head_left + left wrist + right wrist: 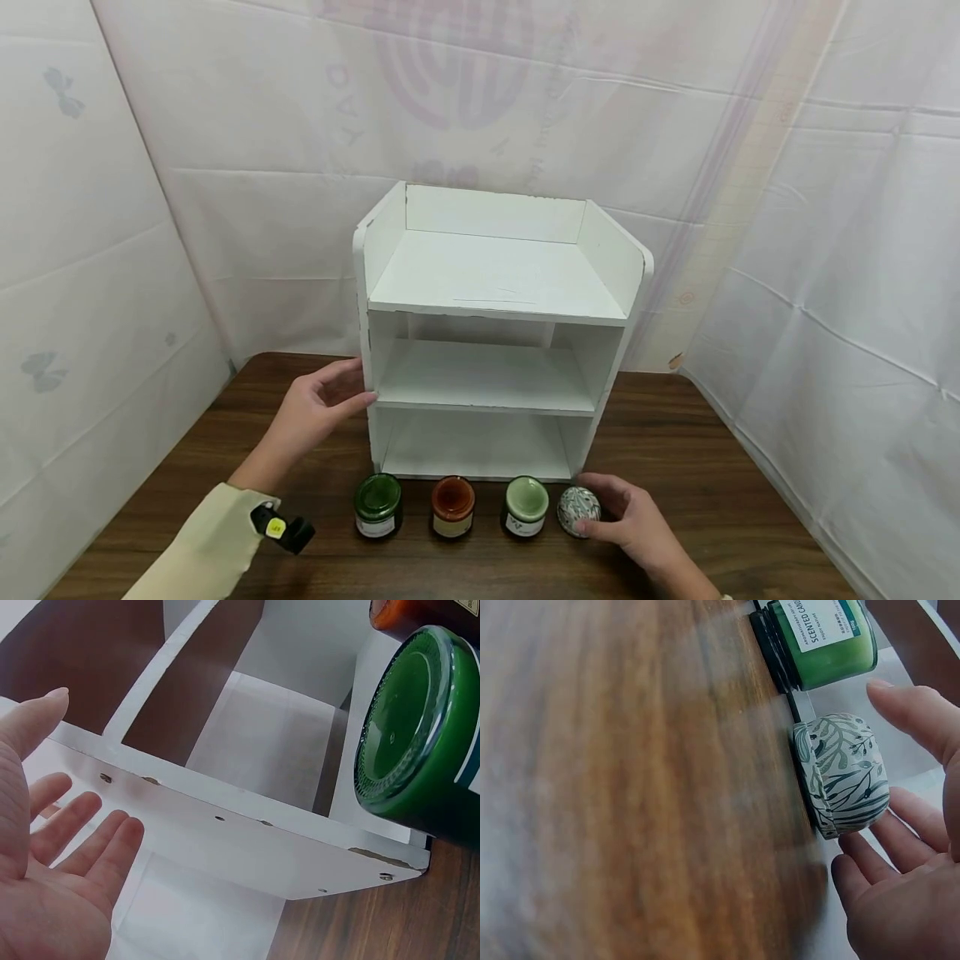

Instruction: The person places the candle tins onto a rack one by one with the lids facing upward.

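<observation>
A white shelf unit (480,400) with two open compartments stands on the table. My left hand (311,412) is at its left side panel, thumb by the front edge, fingers loosely extended in the left wrist view. In front, in a row, are a dark green candle jar (378,504), an amber jar (453,506) and a light green scented candle jar (526,506). The light green one stands lid down. At the row's right end sits a small leaf-patterned tin (847,772). My right hand (630,521) is around it, thumb apart from it, fingers close beside it; contact is unclear.
The dark wood table (682,467) extends on both sides of the shelf unit. White printed sheets (262,100) hang behind and at the sides. A black wrist strap (281,527) is on the left sleeve.
</observation>
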`<state>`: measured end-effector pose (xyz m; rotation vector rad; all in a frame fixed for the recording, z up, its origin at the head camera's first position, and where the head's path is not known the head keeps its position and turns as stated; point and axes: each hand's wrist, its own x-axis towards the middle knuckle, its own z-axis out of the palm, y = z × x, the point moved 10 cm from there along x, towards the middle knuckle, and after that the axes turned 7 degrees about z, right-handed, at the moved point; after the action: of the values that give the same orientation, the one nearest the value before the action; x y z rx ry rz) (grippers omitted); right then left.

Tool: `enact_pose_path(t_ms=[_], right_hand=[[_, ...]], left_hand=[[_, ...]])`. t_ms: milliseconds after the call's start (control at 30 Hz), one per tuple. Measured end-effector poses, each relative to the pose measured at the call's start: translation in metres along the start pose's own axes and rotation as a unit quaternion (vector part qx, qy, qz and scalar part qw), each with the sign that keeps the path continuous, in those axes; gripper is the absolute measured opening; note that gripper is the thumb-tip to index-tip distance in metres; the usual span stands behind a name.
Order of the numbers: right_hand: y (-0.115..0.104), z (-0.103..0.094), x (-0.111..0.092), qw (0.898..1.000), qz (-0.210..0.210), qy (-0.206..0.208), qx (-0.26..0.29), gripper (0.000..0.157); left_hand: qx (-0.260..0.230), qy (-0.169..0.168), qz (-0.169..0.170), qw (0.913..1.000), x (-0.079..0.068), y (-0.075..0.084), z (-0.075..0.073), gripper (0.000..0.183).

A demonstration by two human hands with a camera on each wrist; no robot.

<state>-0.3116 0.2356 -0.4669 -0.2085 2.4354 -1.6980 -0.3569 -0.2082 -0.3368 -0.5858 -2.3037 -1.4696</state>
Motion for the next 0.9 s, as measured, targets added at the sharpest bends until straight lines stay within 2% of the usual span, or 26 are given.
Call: enact_pose_path(t_ms=[200, 500, 900], right_hand=[[0.0003, 0.002, 0.002, 1.0, -0.009, -0.007, -0.021, 0.068], [-0.0024, 0.002, 0.0035, 0.999, -0.01, -0.007, -0.043, 0.067], [-0.0013, 0.0025, 0.0049, 0.998, -0.006, -0.006, -0.056, 0.068]], left_hand=[[0.014, 0.005, 0.005, 0.9999, 0.0008, 0.001, -0.0008, 0.051], [0.022, 0.001, -0.007, 0.9997, 0.0014, 0.0015, -0.0006, 0.053], [0.0, -0.01, -0.02, 0.9998, 0.0042, -0.0014, -0.0008, 0.056]])
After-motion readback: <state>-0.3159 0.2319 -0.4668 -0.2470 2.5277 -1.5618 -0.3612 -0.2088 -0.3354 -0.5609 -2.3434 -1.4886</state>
